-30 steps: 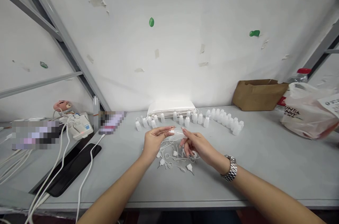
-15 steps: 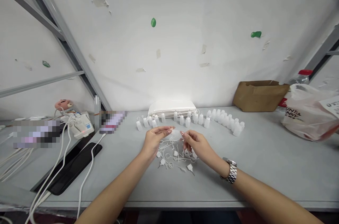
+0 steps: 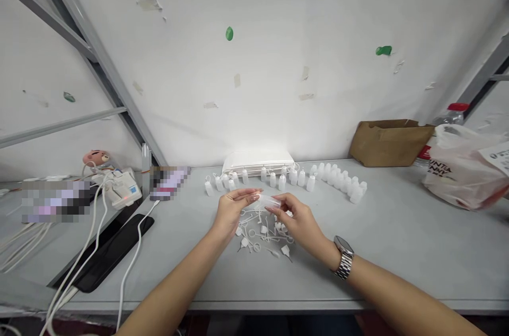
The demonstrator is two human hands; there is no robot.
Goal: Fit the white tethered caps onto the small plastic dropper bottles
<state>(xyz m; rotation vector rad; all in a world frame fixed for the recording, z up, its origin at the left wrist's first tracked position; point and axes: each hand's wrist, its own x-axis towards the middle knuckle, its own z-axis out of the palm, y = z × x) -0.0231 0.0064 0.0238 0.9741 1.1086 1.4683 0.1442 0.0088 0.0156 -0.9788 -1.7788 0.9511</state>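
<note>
Clear plastic bottle (image 3: 269,200) pinched between left hand (image 3: 231,212) and right hand (image 3: 296,219) above loose caps (image 3: 263,231); now gripped closer than a second ago, fingertips nearly meeting.

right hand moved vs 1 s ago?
Yes. The right hand has turned and drawn slightly nearer, judged against the row of small bottles; its fingers still pinch the small clear bottle.

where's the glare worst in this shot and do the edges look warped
Head view: glare burns out the white box at the wall's foot, washing out its detail; the small clear bottle between the left hand and right hand stays readable; metal frame bars and table edge bow from wide-angle distortion.
</note>
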